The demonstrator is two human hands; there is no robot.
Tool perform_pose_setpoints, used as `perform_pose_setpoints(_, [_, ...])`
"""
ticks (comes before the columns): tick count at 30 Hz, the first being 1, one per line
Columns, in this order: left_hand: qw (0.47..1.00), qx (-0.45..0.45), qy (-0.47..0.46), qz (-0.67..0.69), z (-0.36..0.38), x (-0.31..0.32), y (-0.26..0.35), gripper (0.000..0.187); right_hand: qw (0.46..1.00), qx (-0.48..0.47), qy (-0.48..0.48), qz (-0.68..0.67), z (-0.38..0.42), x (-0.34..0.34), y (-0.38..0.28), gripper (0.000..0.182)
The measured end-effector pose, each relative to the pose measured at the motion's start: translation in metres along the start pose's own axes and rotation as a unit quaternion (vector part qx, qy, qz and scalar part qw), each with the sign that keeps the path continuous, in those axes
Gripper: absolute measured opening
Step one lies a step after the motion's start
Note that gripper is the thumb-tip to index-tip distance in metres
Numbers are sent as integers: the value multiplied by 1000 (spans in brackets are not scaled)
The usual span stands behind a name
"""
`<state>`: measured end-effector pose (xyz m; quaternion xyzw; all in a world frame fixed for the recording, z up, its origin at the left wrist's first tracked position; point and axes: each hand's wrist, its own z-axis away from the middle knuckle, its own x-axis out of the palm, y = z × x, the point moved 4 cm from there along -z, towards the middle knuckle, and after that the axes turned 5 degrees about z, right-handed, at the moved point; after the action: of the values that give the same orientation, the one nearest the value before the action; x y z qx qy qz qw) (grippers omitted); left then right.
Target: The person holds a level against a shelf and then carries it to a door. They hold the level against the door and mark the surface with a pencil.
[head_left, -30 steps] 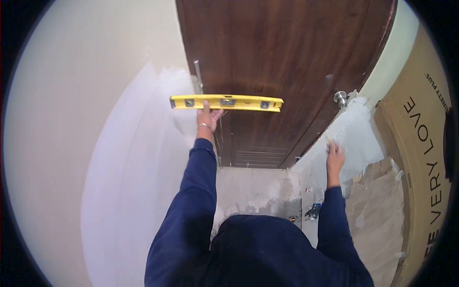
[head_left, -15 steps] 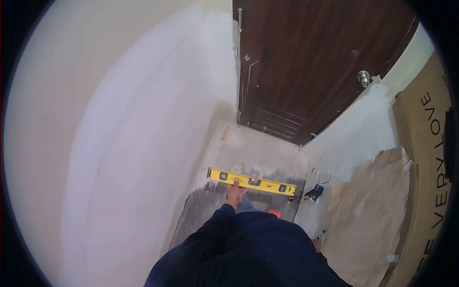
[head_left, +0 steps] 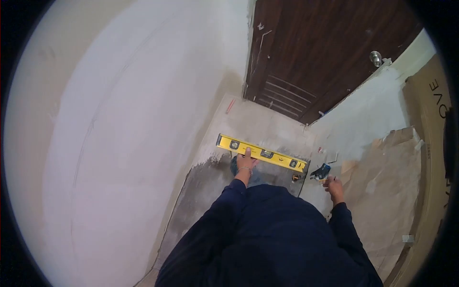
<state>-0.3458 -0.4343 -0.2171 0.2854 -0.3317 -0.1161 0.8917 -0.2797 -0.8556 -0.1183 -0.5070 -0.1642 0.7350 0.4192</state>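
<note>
My left hand (head_left: 245,163) grips a yellow spirit level (head_left: 282,159) near its left end, the thumb over its face. The level lies across the floor at a slight slant, its right end lower in view. My right hand (head_left: 334,188) is low over the floor at the right, its fingers pinched; whatever they hold is too small to make out. Just beyond those fingertips lies a dark glove (head_left: 321,171) with blue on it. A small yellow and black object (head_left: 296,177), perhaps a tape measure, sits below the level's right end.
A dark brown wooden door (head_left: 315,52) with a round knob (head_left: 376,58) stands ahead. The white wall (head_left: 129,143) rises at the left. Brown paper (head_left: 382,191) covers the floor at the right, beside a large cardboard box (head_left: 432,138). Dark grey patches mark the floor (head_left: 191,205).
My right hand has come forward from beside my body to the glove. The view has shifted, so the level shows higher and farther right, still in my left hand.
</note>
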Motion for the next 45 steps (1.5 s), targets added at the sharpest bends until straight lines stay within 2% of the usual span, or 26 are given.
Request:
perform_pose_setpoints(4, [997, 11, -58, 47, 3, 23, 15, 40, 998, -58, 13, -38, -26, 8, -7, 27])
perform_pose_setpoints(6, [988, 43, -107, 102, -4, 26, 14, 39, 988, -84, -37, -121, -47, 14, 8, 26])
perform_pose_setpoints(7, [980, 63, -142, 127, -5, 26, 10, 39, 987, -104, -22, -122, -41, 17, 6, 26])
perform_pose_setpoints(9, [966, 86, -188, 152, -3, 39, 22, 39, 943, -176, -4, -281, -10, 31, -32, 26])
perform_pose_setpoints(11, [957, 118, -216, 155, -10, 59, 43, 40, 925, -212, -1, -316, -25, 39, -60, 27])
perform_pose_setpoints(14, [927, 174, -275, 188, 2, 72, 58, 42, 905, -296, -21, -305, -21, 52, -93, 30])
perform_pose_setpoints(17, [898, 204, -324, 219, 0, 91, 72, 42, 899, -327, -19, -290, 0, 64, -131, 41])
perform_pose_setpoints(18, [893, 202, -334, 224, -6, 112, 95, 42, 897, -335, -9, -288, 5, 63, -169, 41])
perform_pose_setpoints(20, [876, 220, -360, 235, -3, 125, 104, 43, 891, -339, -19, -302, 14, 66, -188, 53])
perform_pose_setpoints(21, [869, 224, -373, 237, 4, 122, 105, 44, 888, -344, -15, -305, 24, 67, -191, 53])
perform_pose_setpoints(24, [859, 226, -378, 260, 29, 126, 111, 44, 880, -360, -4, -312, 46, 62, -200, 58])
perform_pose_setpoints(25, [862, 205, -369, 280, 2, 118, 113, 44, 876, -371, 14, -307, 45, 83, -209, 59])
perform_pose_setpoints(28, [851, 199, -401, 276, 8, 126, 119, 49, 867, -382, 18, -319, 52, 76, -229, 59])
perform_pose_setpoints(34, [837, 192, -415, 301, 20, 136, 135, 51, 839, -397, 15, -373, 51, 66, -261, 50])
perform_pose_setpoints(35, [838, 191, -410, 304, 23, 137, 138, 52, 838, -391, 16, -381, 52, 64, -263, 45])
perform_pose_setpoints(41, [830, 202, -412, 318, 31, 142, 149, 47, 837, -403, 25, -369, 47, 52, -276, 37])
perform_pose_setpoints(45, [856, 216, -367, 293, 34, 142, 154, 43, 846, -396, 2, -358, 46, 47, -283, 33])
